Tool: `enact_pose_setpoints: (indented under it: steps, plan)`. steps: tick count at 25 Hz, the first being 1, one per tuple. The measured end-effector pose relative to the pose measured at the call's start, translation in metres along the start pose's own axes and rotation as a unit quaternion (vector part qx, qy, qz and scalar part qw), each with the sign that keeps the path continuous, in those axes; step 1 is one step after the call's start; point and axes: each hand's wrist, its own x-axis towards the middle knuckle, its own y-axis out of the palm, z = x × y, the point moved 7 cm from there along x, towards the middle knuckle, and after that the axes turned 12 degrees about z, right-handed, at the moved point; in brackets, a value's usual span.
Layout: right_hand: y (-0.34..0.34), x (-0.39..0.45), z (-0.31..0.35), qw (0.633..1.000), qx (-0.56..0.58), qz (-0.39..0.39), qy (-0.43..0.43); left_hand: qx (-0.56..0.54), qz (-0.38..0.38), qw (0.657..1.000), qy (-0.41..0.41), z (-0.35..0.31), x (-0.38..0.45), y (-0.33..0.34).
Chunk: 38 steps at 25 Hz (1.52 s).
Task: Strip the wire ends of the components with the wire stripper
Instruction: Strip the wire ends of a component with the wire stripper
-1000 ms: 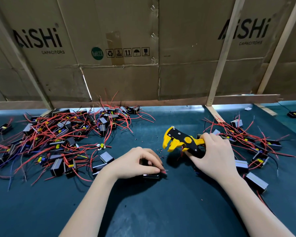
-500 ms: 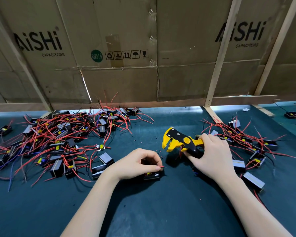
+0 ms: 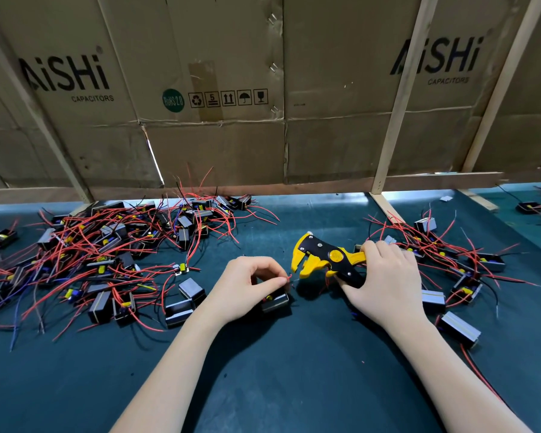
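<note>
At far left I saw a tangled heap of small black box components with red wires, probably unstripped stock. My left hand pinched one red wire end toward the yellow-and-black wire stripper, its mouth gaping beside it, handles clasped by my right hand.

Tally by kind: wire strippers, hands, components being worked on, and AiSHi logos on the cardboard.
wire stripper: 1
hands: 2, the left hand and the right hand
component with its red wire pinched: 1
AiSHi logos: 2
Total: 6
</note>
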Motion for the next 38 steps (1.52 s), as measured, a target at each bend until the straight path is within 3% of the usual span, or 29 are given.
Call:
enact_pose_setpoints:
  steps: [10,21,33,38]
  plan:
    - [-0.001,-0.003,0.015,0.998,-0.052,-0.041,-0.001,-0.058,-0.086,0.993,-0.062,0.012,0.001,0.0]
    - [-0.001,-0.004,0.016,0.998,-0.047,-0.052,-0.002,-0.086,-0.097,0.986,-0.109,0.021,0.002,0.006]
    - [0.0,-0.004,0.011,0.999,-0.025,-0.037,0.016,-0.159,-0.085,0.979,-0.098,0.019,0.002,0.007]
    - [0.0,-0.004,0.01,0.998,-0.046,-0.038,0.014,-0.133,-0.066,0.983,-0.106,0.021,0.003,0.009]
